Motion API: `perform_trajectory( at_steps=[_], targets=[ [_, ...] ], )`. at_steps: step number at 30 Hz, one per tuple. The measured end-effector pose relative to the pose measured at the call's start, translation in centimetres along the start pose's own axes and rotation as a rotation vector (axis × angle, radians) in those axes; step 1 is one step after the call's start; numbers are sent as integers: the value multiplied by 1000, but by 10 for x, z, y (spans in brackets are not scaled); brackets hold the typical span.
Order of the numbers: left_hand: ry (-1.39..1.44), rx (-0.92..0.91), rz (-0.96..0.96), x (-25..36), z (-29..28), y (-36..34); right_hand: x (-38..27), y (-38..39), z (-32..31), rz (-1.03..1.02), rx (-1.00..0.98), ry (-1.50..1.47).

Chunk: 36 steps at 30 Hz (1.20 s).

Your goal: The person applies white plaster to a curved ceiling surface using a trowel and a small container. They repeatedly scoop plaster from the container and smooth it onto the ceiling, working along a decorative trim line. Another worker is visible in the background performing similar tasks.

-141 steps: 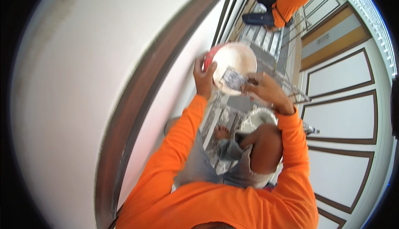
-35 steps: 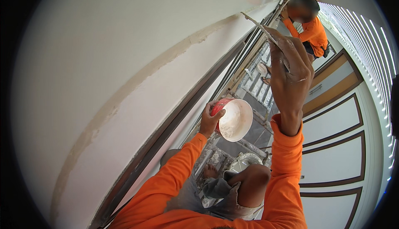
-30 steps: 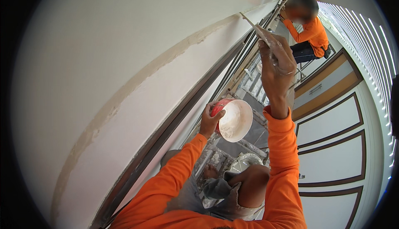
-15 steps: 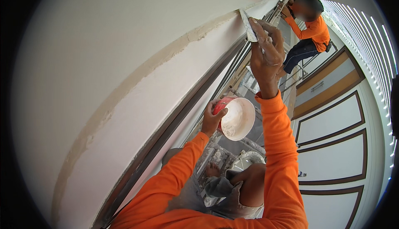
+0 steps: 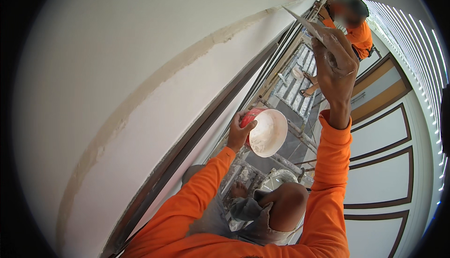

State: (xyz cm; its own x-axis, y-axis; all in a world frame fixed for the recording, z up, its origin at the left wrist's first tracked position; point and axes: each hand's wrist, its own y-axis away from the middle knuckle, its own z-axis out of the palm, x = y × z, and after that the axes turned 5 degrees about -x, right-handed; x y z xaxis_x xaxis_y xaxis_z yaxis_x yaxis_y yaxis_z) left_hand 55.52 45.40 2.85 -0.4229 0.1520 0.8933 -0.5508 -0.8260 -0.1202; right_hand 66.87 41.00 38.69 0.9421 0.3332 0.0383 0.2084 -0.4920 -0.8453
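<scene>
My left hand (image 5: 240, 130) grips a small red bucket (image 5: 268, 133) by its side, thumb over the rim. The bucket is tipped so its white inside shows, smeared with white paste. Raised at the upper right, my right hand (image 5: 335, 56) is closed around a putty knife (image 5: 307, 22) streaked with white. The blade's tip points at the far end of a beige filler band (image 5: 173, 66) that runs along the pale wall (image 5: 112, 33); whether it touches cannot be made out. The knife's handle is hidden in my fingers.
Below is a paste-spattered scaffold platform (image 5: 300, 82), with a white bucket (image 5: 277, 179) by my bent knee. A co-worker in orange (image 5: 360, 35) is at the far end near the wall. A dark rail (image 5: 206, 115) runs along the wall; panelled doors (image 5: 379, 180) stand at right.
My right hand has moved right with the putty knife, away from the wall, and its blade has turned. The left hand and red bucket have barely moved. The co-worker is now more hidden.
</scene>
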Motion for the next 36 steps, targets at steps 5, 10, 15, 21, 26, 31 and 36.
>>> perform_trajectory(
  at_steps=[5, 10, 15, 21, 26, 31, 36],
  targets=[
    [13, -2, -6, 2, -3, 1, -19, -7, -6, 69, -60, 95],
    [24, -6, -5, 2, 0, 1, -23, -9, -3, 12, -5, 170],
    [-2, 9, 22, -4, -5, 0, -33, -9, 1, 15, -31, 227],
    [-18, -18, -11, 0, -7, 1, -54, -7, -5, -49, -34, 323],
    [-16, -24, -2, -1, -7, 0, -83, -10, -14, -42, -127, 339],
    [15, 2, 14, -2, -4, 1, -107, 3, -30, -38, -133, 244],
    [-21, 21, 50, 0, -8, 1, -99, 37, -55, 329, -176, 42]
  ],
)
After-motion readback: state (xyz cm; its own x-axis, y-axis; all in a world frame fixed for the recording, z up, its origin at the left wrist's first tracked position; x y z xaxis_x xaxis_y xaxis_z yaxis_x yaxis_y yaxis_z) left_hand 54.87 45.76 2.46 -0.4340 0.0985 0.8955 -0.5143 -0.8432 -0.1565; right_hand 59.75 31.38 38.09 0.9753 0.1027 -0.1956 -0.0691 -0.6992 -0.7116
